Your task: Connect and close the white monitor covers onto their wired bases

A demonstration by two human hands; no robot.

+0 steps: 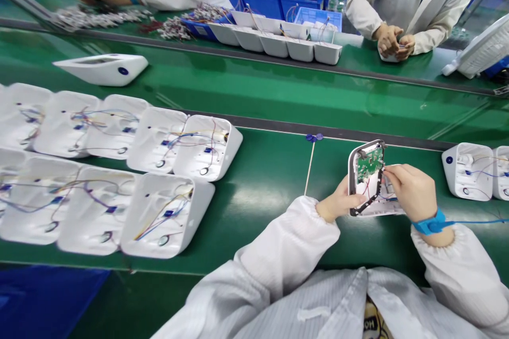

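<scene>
A panel with a dark frame and a green circuit board (369, 165) stands tilted over a white housing (384, 208) at the right of the green bench. My left hand (341, 201) grips the panel's lower left edge, thumb on its inner face. At the panel's right edge my right hand (411, 188) has its fingertips pinched together; what they hold is too small to make out. Thin red wires hang below the board. A blue strap (431, 222) circles my right wrist.
Two rows of open white housings (159, 222) with wires fill the left. More housings (472, 169) stand far right. Small blue pieces (314, 137) and a thin stick (309, 169) lie near the dark rail. Beyond the green belt (278, 85), two people work among white parts.
</scene>
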